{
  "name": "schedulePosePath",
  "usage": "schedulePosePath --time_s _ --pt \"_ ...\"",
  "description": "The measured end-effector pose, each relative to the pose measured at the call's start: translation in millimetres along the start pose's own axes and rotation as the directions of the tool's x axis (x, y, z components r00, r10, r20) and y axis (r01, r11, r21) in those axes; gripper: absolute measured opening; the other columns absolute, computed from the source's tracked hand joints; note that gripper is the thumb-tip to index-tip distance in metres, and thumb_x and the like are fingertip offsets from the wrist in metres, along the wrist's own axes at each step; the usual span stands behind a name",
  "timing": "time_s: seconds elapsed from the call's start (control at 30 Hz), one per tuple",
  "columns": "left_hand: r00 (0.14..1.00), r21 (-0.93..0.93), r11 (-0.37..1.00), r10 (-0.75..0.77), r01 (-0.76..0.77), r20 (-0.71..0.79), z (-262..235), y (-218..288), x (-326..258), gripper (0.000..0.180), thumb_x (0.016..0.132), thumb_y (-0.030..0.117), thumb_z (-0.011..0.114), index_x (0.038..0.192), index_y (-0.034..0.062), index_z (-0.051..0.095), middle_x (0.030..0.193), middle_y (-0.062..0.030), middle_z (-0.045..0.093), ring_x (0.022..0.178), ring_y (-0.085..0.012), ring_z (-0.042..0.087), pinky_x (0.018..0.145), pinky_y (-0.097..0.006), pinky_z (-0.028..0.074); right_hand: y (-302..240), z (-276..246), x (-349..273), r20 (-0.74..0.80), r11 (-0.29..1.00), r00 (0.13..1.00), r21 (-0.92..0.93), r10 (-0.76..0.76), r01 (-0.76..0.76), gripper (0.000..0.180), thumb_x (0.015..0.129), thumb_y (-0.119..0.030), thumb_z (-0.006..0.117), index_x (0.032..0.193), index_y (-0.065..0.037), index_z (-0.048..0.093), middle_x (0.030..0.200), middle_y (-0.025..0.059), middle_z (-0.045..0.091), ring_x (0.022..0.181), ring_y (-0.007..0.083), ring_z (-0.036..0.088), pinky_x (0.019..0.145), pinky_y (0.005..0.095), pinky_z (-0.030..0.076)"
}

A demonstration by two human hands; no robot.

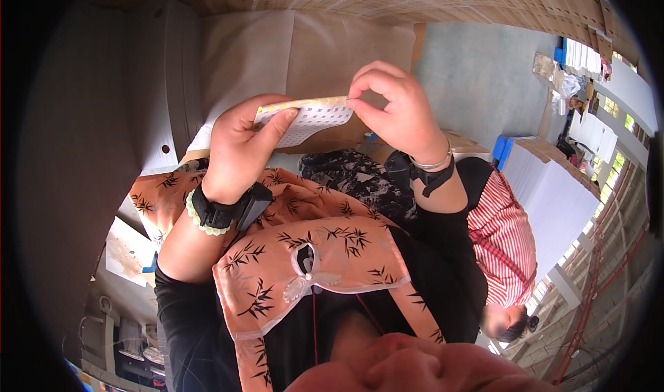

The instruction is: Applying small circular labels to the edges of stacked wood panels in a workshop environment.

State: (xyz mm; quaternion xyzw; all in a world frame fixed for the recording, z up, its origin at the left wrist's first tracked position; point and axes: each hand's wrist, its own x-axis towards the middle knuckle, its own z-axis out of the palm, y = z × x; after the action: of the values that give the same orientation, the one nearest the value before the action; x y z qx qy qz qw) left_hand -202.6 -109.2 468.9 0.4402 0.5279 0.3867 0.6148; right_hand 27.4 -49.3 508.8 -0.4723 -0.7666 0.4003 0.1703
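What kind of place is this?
Probably a workshop or factory: there's a big white stack, a grey board with a hole in it, and another person in stripes.

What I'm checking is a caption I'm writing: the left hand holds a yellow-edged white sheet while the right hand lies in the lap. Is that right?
Not quite; the right hand is misplaced. The head view shows it raised, its thumb and forefinger pinched at the right-hand end of the yellow-edged white sheet. The left hand does hold it.
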Motion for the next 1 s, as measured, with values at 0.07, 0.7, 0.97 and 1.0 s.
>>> schedulePosePath --time_s 0.07,0.7,0.97,1.0 --pt "0.999 -0.072 0.996 -0.044 0.045 0.005 2 0 3 0.019 0.092 0.013 0.065 0.104 -0.0013 0.067 0.085 -0.0012 0.068 0.076 -0.0051 0.058 0.069 -0.022 0.049 -2 -5 1 0.009 0.999 1.0 -0.042 -0.005 0.005 0.012 0.074 0.004 0.069 0.081 -0.002 0.061 0.087 0.0065 0.062 0.078 0.0196 0.061 0.071 0.0292 0.048" --pt "0.959 -0.331 0.905 -0.284 0.268 -0.001 2 -5 6 0.02 0.093 0.018 0.065 0.102 -0.0004 0.067 0.089 -0.0018 0.07 0.076 -0.0049 0.059 0.067 -0.021 0.047 110 -102 57 -0.485 0.575 0.684 -0.81 -0.545 -0.115 0.006 0.073 -0.011 0.069 0.075 -0.013 0.065 0.082 -0.0007 0.063 0.082 0.0218 0.06 0.08 0.0379 0.041" --pt "0.963 -0.352 0.9 -0.269 0.256 0.014 1 -2 5 0.021 0.094 0.017 0.064 0.102 -0.0017 0.067 0.089 -0.0034 0.07 0.077 -0.0059 0.06 0.069 -0.022 0.048 114 -102 58 -0.452 0.5 0.668 -0.855 -0.591 -0.136 0.005 0.073 -0.011 0.068 0.075 -0.014 0.065 0.083 -0.0009 0.063 0.082 0.0222 0.059 0.08 0.038 0.041" --pt "0.962 -0.352 0.899 -0.273 0.261 0.017 0 -2 5 0.021 0.094 0.017 0.064 0.102 -0.0018 0.066 0.09 -0.0036 0.07 0.077 -0.0061 0.06 0.069 -0.022 0.048 115 -102 59 -0.46 0.494 0.655 -0.857 -0.6 -0.149 0.005 0.073 -0.011 0.068 0.076 -0.014 0.065 0.083 -0.0008 0.063 0.082 0.0227 0.059 0.079 0.0381 0.041"
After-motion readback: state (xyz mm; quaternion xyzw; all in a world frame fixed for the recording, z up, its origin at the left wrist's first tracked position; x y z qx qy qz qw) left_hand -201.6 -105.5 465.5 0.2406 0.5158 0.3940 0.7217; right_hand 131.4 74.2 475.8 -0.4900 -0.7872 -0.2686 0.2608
